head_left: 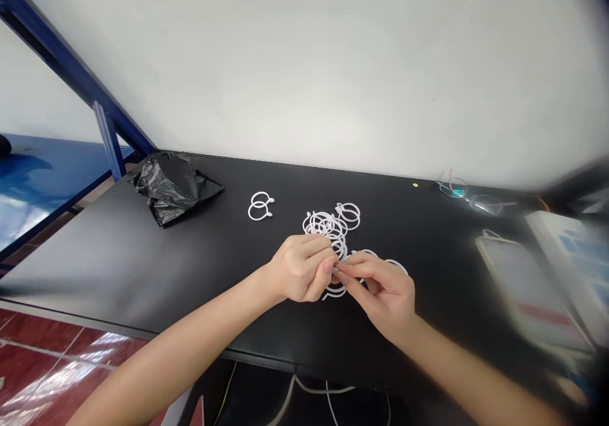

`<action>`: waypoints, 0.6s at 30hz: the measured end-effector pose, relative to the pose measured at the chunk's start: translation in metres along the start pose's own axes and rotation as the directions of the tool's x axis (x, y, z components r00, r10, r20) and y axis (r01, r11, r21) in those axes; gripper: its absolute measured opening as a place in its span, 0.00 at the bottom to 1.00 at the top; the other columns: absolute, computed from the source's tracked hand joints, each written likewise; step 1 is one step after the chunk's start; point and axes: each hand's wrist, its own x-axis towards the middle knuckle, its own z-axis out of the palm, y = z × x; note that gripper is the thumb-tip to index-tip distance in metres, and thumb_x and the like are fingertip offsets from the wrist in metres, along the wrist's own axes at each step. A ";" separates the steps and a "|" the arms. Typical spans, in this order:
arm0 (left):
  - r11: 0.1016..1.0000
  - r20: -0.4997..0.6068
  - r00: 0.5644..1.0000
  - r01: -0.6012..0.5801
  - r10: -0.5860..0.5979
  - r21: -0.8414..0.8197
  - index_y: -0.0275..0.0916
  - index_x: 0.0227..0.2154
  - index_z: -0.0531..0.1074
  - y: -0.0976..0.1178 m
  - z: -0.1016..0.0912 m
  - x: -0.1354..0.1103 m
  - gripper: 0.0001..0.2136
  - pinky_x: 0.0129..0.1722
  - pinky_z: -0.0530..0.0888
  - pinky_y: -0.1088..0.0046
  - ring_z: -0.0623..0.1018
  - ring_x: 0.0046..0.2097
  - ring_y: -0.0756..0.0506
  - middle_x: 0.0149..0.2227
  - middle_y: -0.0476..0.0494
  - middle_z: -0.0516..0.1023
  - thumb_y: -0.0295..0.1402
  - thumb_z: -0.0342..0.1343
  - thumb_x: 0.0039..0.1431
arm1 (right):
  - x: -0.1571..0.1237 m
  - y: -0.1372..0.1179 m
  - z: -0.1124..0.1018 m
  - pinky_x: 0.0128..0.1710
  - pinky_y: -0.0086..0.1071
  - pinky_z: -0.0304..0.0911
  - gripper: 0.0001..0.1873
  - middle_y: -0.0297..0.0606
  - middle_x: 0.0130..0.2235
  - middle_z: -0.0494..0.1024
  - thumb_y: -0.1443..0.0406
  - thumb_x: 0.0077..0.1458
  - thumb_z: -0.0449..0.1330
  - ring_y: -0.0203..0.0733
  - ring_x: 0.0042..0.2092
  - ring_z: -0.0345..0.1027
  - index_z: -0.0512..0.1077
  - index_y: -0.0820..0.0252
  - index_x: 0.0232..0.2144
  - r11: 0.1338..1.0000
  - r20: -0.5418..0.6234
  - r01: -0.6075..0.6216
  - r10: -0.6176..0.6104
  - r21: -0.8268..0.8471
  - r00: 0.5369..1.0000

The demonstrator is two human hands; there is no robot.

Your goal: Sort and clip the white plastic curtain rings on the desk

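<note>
My left hand (307, 267) is closed in a fist above the black table, its thumb against the bent fingers. My right hand (380, 286) pinches with thumb and fingertips right at the left fist. A small pale bit shows where the two hands meet; the rest of what they hold is hidden. Behind and under the hands lies a pile of white plastic curtain rings (328, 223) with small eyelets, partly covered by the fingers. Two overlapping rings (259, 206) lie apart to the left. Another pair of rings (349, 215) sits at the pile's upper right.
A crumpled black plastic bag (171, 185) lies at the table's (209, 280) back left. On the right are eyeglasses (469, 199), a phone (528, 286) and a blurred white box (575, 261). A pale wall rises behind. Cables (314, 389) hang below the front edge.
</note>
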 end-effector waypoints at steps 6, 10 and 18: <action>0.919 0.171 0.931 0.264 -0.323 0.294 0.37 0.26 0.68 -0.035 -0.037 0.008 0.18 0.27 0.65 0.73 0.68 0.26 0.50 0.25 0.47 0.71 0.41 0.43 0.68 | 0.027 0.001 -0.045 0.27 0.30 0.71 0.05 0.33 0.24 0.79 0.63 0.53 0.66 0.36 0.25 0.73 0.76 0.58 0.29 0.948 0.177 -0.272 0.300 -0.167 0.937; 0.675 0.057 0.743 0.568 -0.666 0.471 0.38 0.24 0.67 -0.078 -0.065 -0.003 0.17 0.32 0.66 0.72 0.71 0.30 0.47 0.27 0.46 0.70 0.40 0.46 0.67 | 0.037 0.000 -0.087 0.19 0.26 0.64 0.07 0.33 0.21 0.78 0.62 0.50 0.66 0.36 0.20 0.70 0.76 0.59 0.26 0.758 0.587 -0.541 0.638 -0.365 0.498; 0.591 0.103 0.638 0.625 -0.763 0.509 0.39 0.25 0.68 -0.109 -0.061 -0.028 0.14 0.37 0.68 0.69 0.73 0.37 0.43 0.31 0.44 0.74 0.38 0.47 0.65 | 0.035 0.018 -0.099 0.22 0.27 0.60 0.06 0.29 0.21 0.72 0.62 0.50 0.65 0.34 0.22 0.64 0.73 0.58 0.28 0.734 0.438 -0.416 0.664 -0.538 0.606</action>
